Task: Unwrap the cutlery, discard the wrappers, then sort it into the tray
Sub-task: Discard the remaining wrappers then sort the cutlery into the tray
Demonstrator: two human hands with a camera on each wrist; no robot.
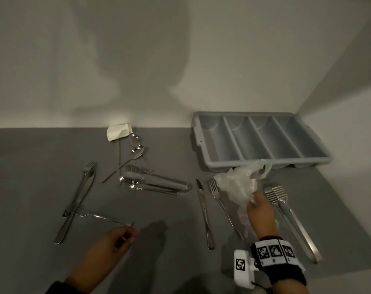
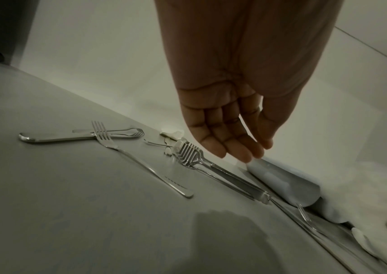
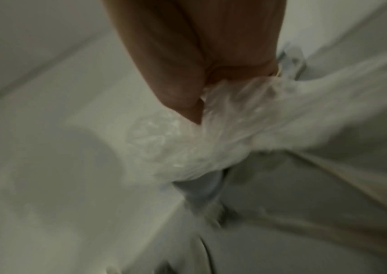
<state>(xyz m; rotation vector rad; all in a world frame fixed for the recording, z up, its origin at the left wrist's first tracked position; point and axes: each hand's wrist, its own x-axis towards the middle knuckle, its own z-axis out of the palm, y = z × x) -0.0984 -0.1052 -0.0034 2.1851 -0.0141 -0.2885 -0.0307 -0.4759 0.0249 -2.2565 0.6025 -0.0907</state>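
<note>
Crumpled plastic wrapper point(image 1: 237, 185) gripped by right hand point(image 1: 260, 213); no legible writing.

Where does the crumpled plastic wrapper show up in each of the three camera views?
Head: the plastic wrapper sits right of centre, just in front of the grey tray, gripped by the right hand.
Left wrist: only a white blur at the right edge, too unclear to call the wrapper.
Right wrist: centre of picture, blurred.
Shared landmark: the grey tray.

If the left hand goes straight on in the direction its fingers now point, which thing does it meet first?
Most likely the handle end of the fork just beyond the left hand, whose fingers point up and to the right. Height above the table is unclear, so it may pass over.
</note>
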